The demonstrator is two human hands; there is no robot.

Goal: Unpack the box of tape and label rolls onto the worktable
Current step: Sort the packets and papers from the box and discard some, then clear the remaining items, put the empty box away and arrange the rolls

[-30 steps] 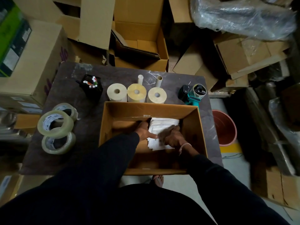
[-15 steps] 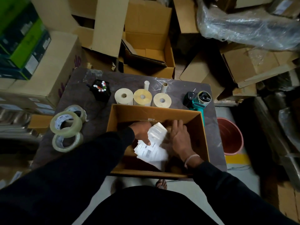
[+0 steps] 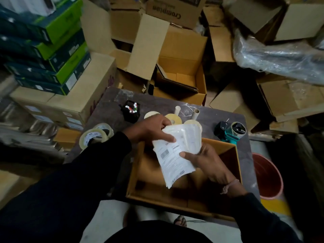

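An open cardboard box sits at the near edge of the dark worktable. Above it I hold a stack of white printed labels with both hands: my left hand grips its top left corner and my right hand holds its right edge from below. Behind the stack, cream label rolls stand on the table, partly hidden. Clear tape rolls lie at the table's left edge. The box floor that shows looks bare.
A black pen holder and two small cores stand at the back of the table. A teal tape dispenser lies on the right. A red bucket stands on the floor right of the table. Cardboard boxes surround everything.
Both hands have lifted the label stack out of the box, up above its rim. The camera has tilted up and moved closer.
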